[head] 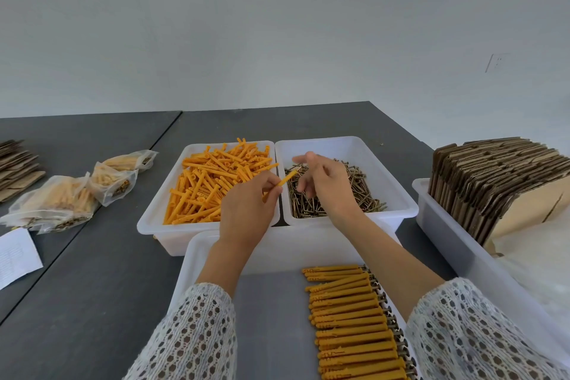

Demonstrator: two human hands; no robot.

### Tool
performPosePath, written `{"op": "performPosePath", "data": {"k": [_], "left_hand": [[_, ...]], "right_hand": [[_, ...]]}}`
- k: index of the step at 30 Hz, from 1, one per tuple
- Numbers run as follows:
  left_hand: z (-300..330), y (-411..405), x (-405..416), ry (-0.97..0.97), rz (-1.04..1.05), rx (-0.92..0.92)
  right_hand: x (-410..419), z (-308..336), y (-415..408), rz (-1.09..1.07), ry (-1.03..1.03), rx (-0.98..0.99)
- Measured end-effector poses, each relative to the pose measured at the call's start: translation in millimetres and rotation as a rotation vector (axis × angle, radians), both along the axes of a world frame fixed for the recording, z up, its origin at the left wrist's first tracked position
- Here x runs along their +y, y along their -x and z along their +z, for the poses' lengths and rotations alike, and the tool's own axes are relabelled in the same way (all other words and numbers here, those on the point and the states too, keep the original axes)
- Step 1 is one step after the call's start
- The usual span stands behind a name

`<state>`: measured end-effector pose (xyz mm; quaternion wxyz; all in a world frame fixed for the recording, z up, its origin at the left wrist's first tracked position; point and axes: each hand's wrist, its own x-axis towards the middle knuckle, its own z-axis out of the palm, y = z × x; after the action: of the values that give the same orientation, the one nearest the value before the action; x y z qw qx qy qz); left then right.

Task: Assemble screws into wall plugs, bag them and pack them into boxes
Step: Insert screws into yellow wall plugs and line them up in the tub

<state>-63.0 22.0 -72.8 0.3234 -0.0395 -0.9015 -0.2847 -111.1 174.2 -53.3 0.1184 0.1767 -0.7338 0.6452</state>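
Orange plastic wall plugs (212,182) are heaped in a white bin (154,219) on the dark grey tabletop (92,287), and just to its right a second white bin (398,194) is filled with brass-coloured screws (364,191). A single orange plug (285,179) is pinched between the thumb and fingers of the left hand (246,210), raised over the seam between the two bins with its tip pointing toward the screws. The right hand (324,182) is held above the screw bin with its fingers spread and loosely bent; nothing can be seen gripped in it. Nearer the person, a white tray (197,256) carries a neat row of assembled plugs (351,324), laid side by side with screw heads showing at their right ends. Filled clear bags (61,203) lie on the tabletop at the left, beside a sheet of paper (17,256). Flattened cardboard boxes (499,179) are stood on edge in another white bin (447,225) at the right. White lace sleeves (197,333) cover both forearms.
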Motion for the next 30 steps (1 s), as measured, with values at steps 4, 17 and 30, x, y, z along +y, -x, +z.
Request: {"op": "performPosePath", "data": {"k": [4,17,30], "left_hand": [[25.9,-2.3,18.6,-0.143,-0.187,-0.043],[13.5,-37.2,95.2,0.753,-0.246,-0.557],[-4.3,-34.1,115.4,0.919,-0.271,-0.553]], "right_hand": [[15.9,-1.2,12.0,-0.161,0.101,-0.149],[50.6,0.4,36.9,-0.289,0.512,-0.599],[47.9,-1.5,37.5,-0.244,0.427,-0.585]]}}
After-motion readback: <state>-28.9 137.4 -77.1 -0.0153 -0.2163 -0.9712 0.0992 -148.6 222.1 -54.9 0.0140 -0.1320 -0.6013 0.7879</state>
